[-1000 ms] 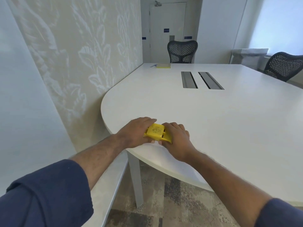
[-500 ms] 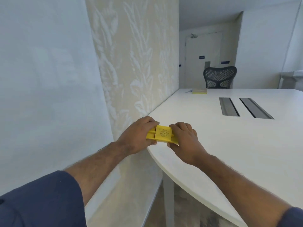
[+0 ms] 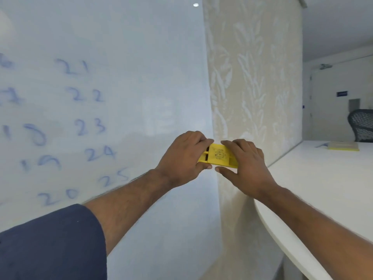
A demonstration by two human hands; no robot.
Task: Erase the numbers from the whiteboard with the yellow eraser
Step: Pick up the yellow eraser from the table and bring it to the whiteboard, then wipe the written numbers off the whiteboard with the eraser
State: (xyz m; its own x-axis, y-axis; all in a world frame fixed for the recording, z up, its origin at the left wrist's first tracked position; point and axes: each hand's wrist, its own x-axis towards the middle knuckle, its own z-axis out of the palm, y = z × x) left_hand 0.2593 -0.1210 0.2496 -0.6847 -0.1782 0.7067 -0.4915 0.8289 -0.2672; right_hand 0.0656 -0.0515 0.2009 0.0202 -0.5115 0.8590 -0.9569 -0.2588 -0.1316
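Lifted off the tabletop (image 3: 323, 190), yellow eraser (image 3: 217, 156) was pinched between left hand (image 3: 181, 158) and right hand (image 3: 245, 168); numbers (image 3: 88, 126) on whiteboard (image 3: 141, 77) at left remained unerased.

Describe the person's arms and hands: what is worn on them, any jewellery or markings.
Both hands, left and right, are bare: no gloves, rings or watch visible. The forearms are bare and lightly haired. A dark navy sleeve is pushed up to about the left elbow; the right sleeve is out of frame. No markings show.
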